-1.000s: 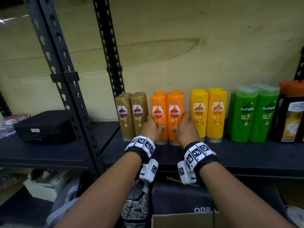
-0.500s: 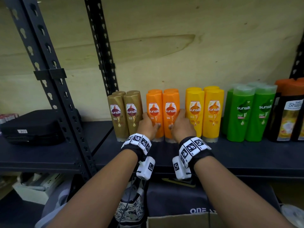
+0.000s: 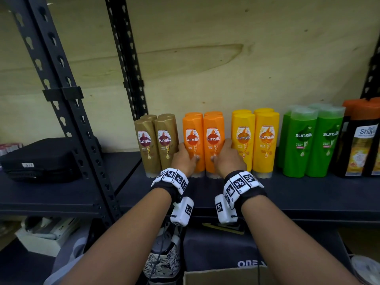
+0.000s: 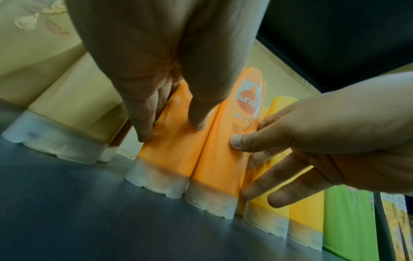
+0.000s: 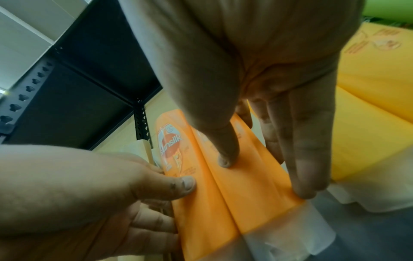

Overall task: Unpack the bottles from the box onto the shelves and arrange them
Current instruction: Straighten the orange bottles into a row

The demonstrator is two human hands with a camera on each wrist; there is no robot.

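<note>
Two orange Sunsilk bottles (image 3: 203,136) stand upright side by side on the dark shelf (image 3: 308,192), with more orange bottles behind them. My left hand (image 3: 184,159) lies against the left one (image 4: 176,153), thumb on its front and straight fingers (image 4: 145,123) down its left side. My right hand (image 3: 227,158) mirrors it on the right one (image 5: 252,194), with the thumb on the front and straight fingers (image 5: 306,167) in the gap beside the yellow bottles. Both bottles rest on their clear caps. The box's (image 3: 224,274) cardboard edge shows at the bottom.
Brown bottles (image 3: 156,145) stand just left of the orange pair, yellow bottles (image 3: 255,140) just right, then green ones (image 3: 312,140) and dark bottles with orange caps (image 3: 362,145). A black case (image 3: 41,159) lies beyond the slotted upright (image 3: 67,112). Plywood backs the shelf.
Both hands stay on the orange pair. The head view has shifted slightly; the bottles show no clear movement on the shelf.
</note>
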